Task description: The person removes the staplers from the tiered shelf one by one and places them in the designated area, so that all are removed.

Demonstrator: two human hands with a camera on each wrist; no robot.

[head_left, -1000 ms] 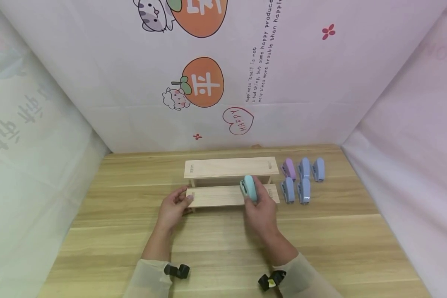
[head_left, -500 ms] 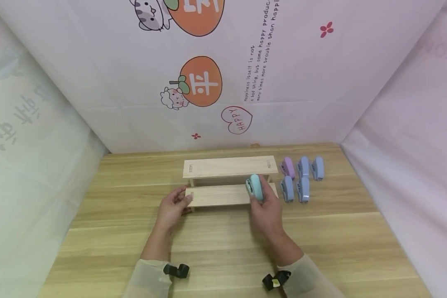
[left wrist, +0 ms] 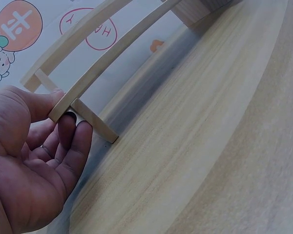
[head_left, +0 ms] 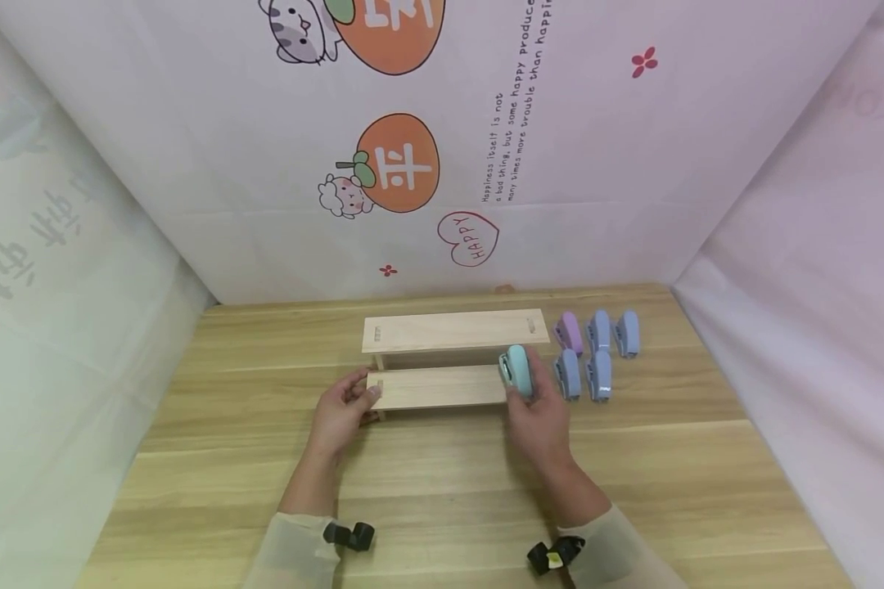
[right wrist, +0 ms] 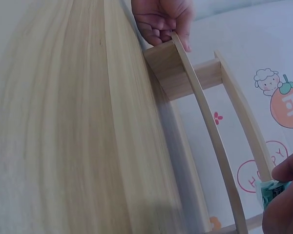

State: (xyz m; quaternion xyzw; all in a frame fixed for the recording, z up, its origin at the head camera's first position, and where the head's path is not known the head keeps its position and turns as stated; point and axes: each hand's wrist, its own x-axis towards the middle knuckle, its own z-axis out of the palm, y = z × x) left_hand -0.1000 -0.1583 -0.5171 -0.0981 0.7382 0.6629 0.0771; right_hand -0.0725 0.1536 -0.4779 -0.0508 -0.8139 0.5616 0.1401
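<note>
A pale wooden two-step rack [head_left: 442, 388] stands on the table, its rear board higher than the front one. My left hand [head_left: 342, 415] grips the front board's left end; in the left wrist view the thumb lies on top and curled fingers [left wrist: 77, 146] are underneath. Over the right end of that board, my right hand [head_left: 543, 421] holds a mint-green stapler [head_left: 518, 372] between thumb and fingers. Whether the stapler touches the board cannot be told. Only a small bit of the stapler [right wrist: 269, 191] shows in the right wrist view.
Right of the rack stand several blue staplers [head_left: 600, 376] and one purple stapler [head_left: 569, 333], in two rows. A printed white cloth [head_left: 589, 245] hangs behind the wood-grain table [head_left: 442, 507], with more white cloth at both sides.
My right hand has moved to the right along the front board, carrying the mint-green stapler. My left hand keeps its grip on the rack's left end.
</note>
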